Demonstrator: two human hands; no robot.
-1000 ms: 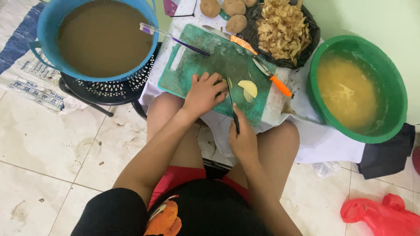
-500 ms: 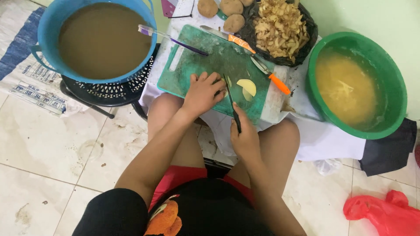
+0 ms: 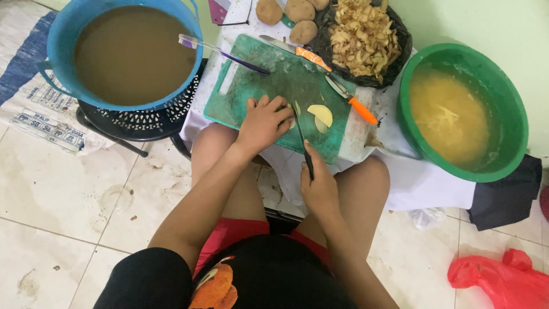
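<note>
Knife (image 3: pixel 301 137) clenched in right hand (image 3: pixel 320 186), blade down on green cutting board (image 3: pixel 251 91). Left hand (image 3: pixel 263 121) presses a mostly hidden potato piece under its fingers beside the blade. Pale potato slices (image 3: pixel 320 116) just right of the blade. Orange-handled peeler (image 3: pixel 349 98) near board's right edge, green basin (image 3: pixel 503 97) beyond.

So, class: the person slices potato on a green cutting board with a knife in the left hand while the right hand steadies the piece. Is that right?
Not quite: the hands are swapped. In the head view the right hand holds the knife, and the left hand steadies the piece. The rest stands: the slicing is on the green cutting board, with cut potato slices beside the blade.
</note>
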